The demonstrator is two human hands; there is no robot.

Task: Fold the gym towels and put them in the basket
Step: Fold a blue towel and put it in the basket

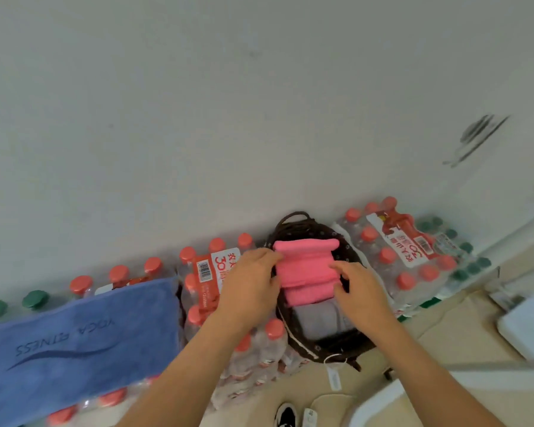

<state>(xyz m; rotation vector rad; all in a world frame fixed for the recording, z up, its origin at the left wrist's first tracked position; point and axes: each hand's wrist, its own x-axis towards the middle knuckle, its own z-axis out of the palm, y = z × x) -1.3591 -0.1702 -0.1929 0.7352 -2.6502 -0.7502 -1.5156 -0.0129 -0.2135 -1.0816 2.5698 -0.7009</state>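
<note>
Now the pink towel (305,266) is being seated in the basket (302,343), gripped at its sides by left hand (250,282) and right hand (363,292). Next, release is needed, then the blue towel (74,334) is to be folded.

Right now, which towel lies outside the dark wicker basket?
The blue towel printed YOGA FITNESS, spread at left; the folded pink towel and grey towel sit inside the dark wicker basket.

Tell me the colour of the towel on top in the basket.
Pink: the top towel shows best in the head view.
</note>
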